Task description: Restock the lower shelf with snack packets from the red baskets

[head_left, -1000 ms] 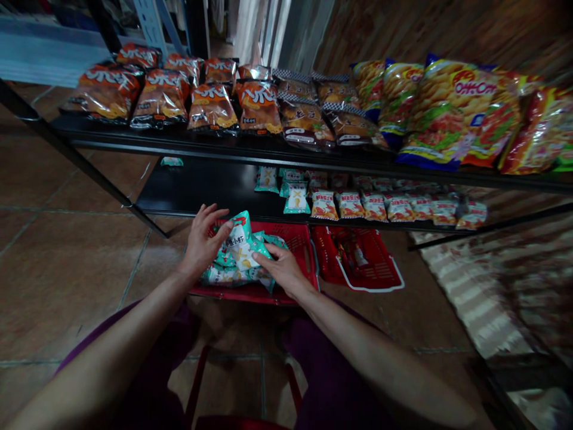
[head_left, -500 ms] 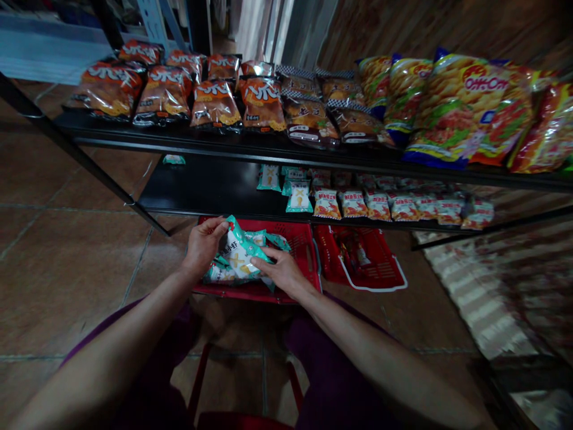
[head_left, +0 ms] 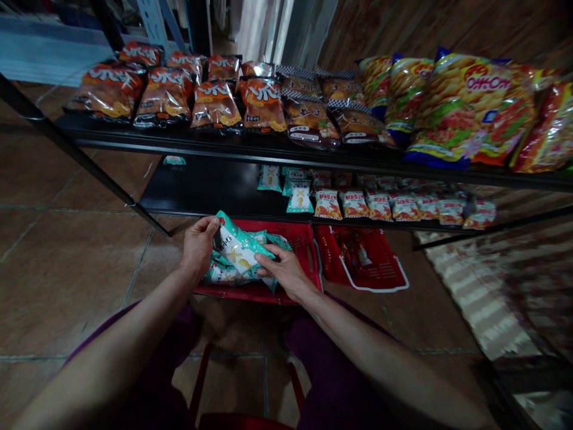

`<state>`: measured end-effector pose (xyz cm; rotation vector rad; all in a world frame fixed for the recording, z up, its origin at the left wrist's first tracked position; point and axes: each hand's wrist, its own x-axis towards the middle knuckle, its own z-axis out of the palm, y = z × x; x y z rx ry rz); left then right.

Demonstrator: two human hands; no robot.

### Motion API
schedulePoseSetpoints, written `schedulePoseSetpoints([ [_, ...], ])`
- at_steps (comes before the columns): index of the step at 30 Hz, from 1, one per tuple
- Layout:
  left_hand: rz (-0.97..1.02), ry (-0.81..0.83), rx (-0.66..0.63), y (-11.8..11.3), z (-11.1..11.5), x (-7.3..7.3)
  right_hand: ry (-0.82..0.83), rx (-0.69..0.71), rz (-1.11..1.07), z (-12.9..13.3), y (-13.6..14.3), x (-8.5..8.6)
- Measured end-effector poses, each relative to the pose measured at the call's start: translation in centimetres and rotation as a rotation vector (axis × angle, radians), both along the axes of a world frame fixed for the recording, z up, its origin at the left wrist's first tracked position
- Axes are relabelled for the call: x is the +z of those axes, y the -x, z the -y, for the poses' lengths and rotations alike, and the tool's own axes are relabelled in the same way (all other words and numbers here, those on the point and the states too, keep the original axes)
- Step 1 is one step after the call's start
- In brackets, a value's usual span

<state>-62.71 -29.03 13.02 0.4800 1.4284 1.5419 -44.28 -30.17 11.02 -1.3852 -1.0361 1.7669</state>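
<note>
Between my two hands a teal-and-white snack bag [head_left: 236,246] is held tilted above a red shopping basket [head_left: 308,257]. My left hand [head_left: 199,243] pinches its upper left corner between thumb and fingers. On the lower right edge, my right hand [head_left: 284,269] grips the bag with thumb on top and fingers partly hidden. More teal-and-white snack bags [head_left: 224,275] lie in the basket right under the held one.
Above the basket runs a black lower shelf [head_left: 201,188] bearing teal bags [head_left: 299,196] and small red-and-white bags [head_left: 353,204]. Larger orange chip bags [head_left: 163,92] fill the upper shelf. A second red basket [head_left: 385,263] with a white handle stands on the floor at right.
The held snack bag has risen slightly and shifted left, its upper corner going with my left hand. My right hand stays on its lower edge.
</note>
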Motion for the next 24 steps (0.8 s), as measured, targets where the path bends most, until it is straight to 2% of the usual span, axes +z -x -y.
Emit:
schedulePoseSetpoints([
  [6,0.058,-0.001,0.057,0.3,-0.4,-0.4,-0.106,-0.054,0.049,-0.1,-0.1,-0.7],
  [10,0.093,0.034,0.096,0.4,-0.5,-0.7,-0.151,-0.091,0.016,-0.1,-0.1,-0.5],
  [16,0.092,0.073,0.062,0.4,-0.5,-0.7,-0.271,-0.08,0.046,-0.3,-0.2,0.0],
  [20,-0.02,0.041,0.075,0.1,-0.1,-0.9,-0.469,-0.088,0.215,-1.0,-0.9,0.0],
  [22,-0.059,0.088,0.095,-0.1,0.4,-0.8,-0.62,-0.093,0.339,-1.4,-1.3,0.4],
  [24,0.003,0.172,0.004,-0.4,0.9,-0.5,-0.762,-0.059,0.465,-1.8,-1.8,0.8],
])
